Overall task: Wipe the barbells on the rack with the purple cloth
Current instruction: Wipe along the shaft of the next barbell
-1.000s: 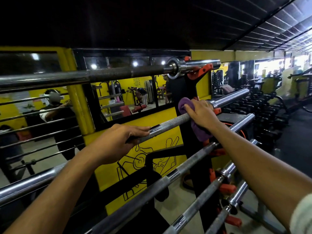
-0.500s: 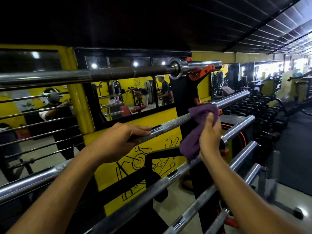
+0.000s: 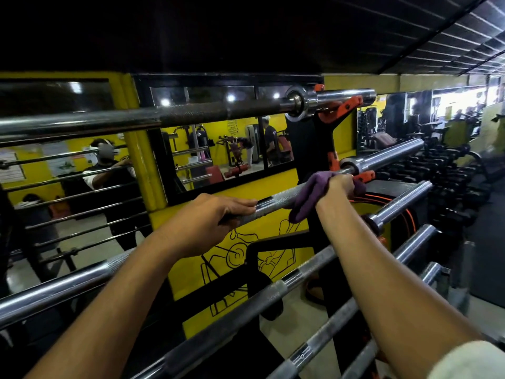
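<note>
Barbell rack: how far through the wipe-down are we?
Done: nothing shows which bars are already wiped. In hand: the right hand presses the purple cloth round the second barbell near its collar, while the left hand grips that bar. Left, at least: the lower barbells, not touched now.

My hands work between stacked horizontal steel barbells (image 3: 273, 299): the dark knurled top barbell (image 3: 191, 116) bars passage above, and orange rack hooks (image 3: 345, 105) block the right end. Open gaps separate the bars.
</note>
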Tool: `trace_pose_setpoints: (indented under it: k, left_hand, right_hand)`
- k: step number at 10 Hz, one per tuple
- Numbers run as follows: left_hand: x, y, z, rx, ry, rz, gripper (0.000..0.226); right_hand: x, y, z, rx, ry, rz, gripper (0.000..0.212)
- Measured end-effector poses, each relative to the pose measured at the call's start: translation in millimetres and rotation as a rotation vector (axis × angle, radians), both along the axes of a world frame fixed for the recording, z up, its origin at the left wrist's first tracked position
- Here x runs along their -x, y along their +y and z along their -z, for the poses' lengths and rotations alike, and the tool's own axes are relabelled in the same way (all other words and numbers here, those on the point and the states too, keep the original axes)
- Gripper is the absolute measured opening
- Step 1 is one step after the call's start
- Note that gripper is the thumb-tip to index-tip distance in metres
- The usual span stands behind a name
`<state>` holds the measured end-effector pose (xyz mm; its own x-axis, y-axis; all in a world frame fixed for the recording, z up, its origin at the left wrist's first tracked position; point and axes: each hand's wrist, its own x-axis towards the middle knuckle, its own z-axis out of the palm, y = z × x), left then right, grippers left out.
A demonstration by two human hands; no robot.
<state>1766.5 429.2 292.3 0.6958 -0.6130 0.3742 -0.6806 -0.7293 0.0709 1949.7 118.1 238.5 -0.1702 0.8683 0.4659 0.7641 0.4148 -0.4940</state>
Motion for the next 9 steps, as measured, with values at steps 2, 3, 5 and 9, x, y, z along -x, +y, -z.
trace_pose_setpoints:
  k: [2,3,5,9]
  left_hand:
    - [0.7,-2.1,-2.7,0.013,0.004,0.019,0.042]
    - [3.1,-1.8,-1.2,-0.012,-0.004,0.034,0.040]
    - [5.6,0.1,-1.0,-0.026,-0.002,0.003,0.045]
    - [-2.7,0.1,0.7,0.028,-0.023,0.008,0.039]
  right_hand:
    - [102.4,81.6,-20.5,-0.705,1.003,0.563,0.055]
    - [117.1,117.4,2.4,-1.216,1.441,1.058,0.047]
    - [-21.2,52.0,67.9,-1.225,1.319,1.291,0.047]
    - [104.1,135.3,14.7,-1.197,1.366,1.260,0.025]
